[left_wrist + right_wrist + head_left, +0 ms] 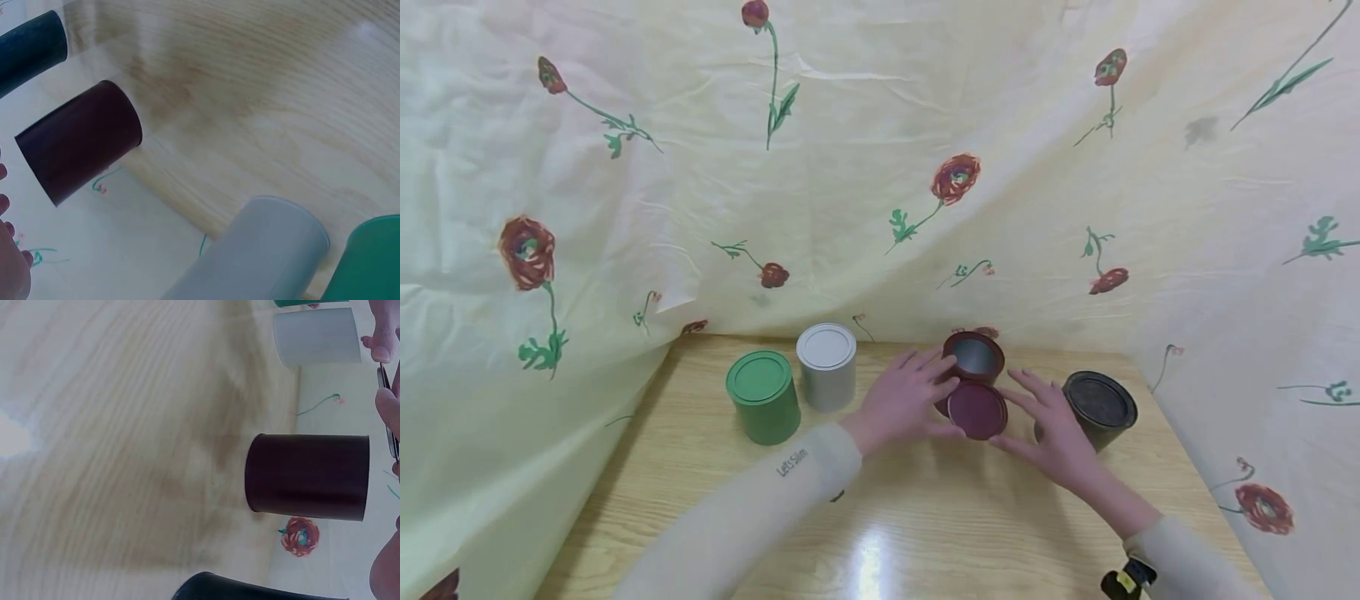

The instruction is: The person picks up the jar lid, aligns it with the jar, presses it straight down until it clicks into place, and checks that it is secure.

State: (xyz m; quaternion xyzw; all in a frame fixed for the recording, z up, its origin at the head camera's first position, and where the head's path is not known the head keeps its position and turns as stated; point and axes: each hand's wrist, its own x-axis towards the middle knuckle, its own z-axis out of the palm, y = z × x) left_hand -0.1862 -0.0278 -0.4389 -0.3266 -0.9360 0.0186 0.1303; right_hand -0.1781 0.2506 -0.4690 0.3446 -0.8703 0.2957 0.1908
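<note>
Over the front of an open dark red can (974,357), a round dark red lid (977,410) is held between both hands. My left hand (904,398) pinches its left edge, thumb low and fingers higher up. My right hand (1060,433) grips the right edge with thumb and fingertips. The can's grey inside shows in the head view. Seen edge-on in the right wrist view, the lid (389,428) is beyond the rim of the upright can (306,477). In the left wrist view, the can (81,140) stands apart from the left fingers (5,203).
A green lidded can (764,398) and a light grey lidded can (827,367) stand at the left. To the right, a black lidded can (1099,408) is close to the right hand. Flowered cloth (850,167) rises behind the wooden table (880,517).
</note>
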